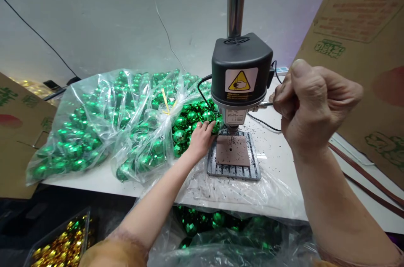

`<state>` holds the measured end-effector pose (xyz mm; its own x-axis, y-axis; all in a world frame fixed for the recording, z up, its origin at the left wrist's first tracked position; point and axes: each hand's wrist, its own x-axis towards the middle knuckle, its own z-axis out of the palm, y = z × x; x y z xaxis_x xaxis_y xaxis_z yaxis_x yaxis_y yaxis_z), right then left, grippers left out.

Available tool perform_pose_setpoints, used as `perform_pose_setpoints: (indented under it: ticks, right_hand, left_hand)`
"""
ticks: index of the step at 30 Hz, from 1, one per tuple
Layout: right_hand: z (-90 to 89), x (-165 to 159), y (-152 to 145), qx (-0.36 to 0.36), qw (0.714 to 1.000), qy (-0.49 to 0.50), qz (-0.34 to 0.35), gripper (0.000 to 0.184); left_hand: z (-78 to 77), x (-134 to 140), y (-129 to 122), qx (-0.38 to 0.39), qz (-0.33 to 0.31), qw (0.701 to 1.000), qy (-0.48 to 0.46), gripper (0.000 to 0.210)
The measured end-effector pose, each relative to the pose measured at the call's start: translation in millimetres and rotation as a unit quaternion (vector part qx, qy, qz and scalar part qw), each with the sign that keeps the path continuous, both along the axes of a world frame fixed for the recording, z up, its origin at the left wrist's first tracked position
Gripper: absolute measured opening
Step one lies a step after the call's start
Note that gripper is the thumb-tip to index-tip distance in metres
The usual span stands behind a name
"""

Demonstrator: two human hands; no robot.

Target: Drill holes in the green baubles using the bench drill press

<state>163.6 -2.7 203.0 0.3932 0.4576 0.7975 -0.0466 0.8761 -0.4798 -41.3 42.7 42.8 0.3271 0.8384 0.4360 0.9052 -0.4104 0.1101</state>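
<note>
My left hand (202,138) reaches over a heap of shiny green faceted balls (180,135). Its fingers are curled against a green ball (218,125) just left of the drill chuck, and the palm side is hidden. With my right hand (311,100) I grip the feed lever (267,104) of a small black drill press (241,60) in a closed fist. Below the chuck, a brown board (238,157) with a dark hole lies on the slotted metal base (233,171). Dark shavings are scattered over the board and around it.
Clear plastic bags (91,111) of green balls fill the left of the white table (276,153). Below its front edge hangs another bag (233,239) with green balls. A bin (59,241) of gold balls is lower left. Cardboard boxes (356,60) flank both sides.
</note>
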Motion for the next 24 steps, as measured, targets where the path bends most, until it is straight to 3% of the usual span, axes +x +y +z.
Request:
perform_pose_setpoints:
  ticks: [3, 6, 10, 12, 14, 18, 24]
  right_hand:
    - [-0.6, 0.9, 0.4, 0.005, 1.0, -0.003, 0.005, 0.038]
    - [-0.7, 2.2, 1.6, 0.013, 1.0, -0.005, 0.015, 0.037]
    - [-0.3, 2.5, 1.5, 0.018, 1.0, -0.011, 0.022, 0.041]
    - [-0.2, 1.6, 0.5, 0.017, 1.0, -0.014, 0.019, 0.042]
    - [-0.3, 0.7, -0.5, 0.012, 1.0, -0.014, 0.012, 0.043]
    - [-1.1, 0.3, -1.1, 0.004, 1.0, -0.015, 0.005, 0.043]
    - [-0.5, 1.1, -2.0, 0.013, 1.0, -0.019, 0.009, 0.042]
  left_hand:
    - [-0.5, 6.2, 8.8, -0.021, 0.005, 1.0, 0.009, 0.044]
    - [2.0, 6.5, -2.5, -0.035, -0.007, 0.989, -0.141, 0.042]
    - [-5.8, 8.7, -24.7, -0.182, -0.035, 0.902, -0.39, 0.049]
    - [-13.5, 10.8, -31.2, -0.245, -0.048, 0.864, -0.437, 0.053]
    - [-19.5, 12.8, -34.3, -0.27, -0.054, 0.85, -0.45, 0.054]
    - [-19.6, 17.6, -36.7, -0.257, -0.061, 0.868, -0.421, 0.051]
    - [-18.3, 33.5, -43.1, -0.173, -0.113, 0.9, -0.384, 0.046]
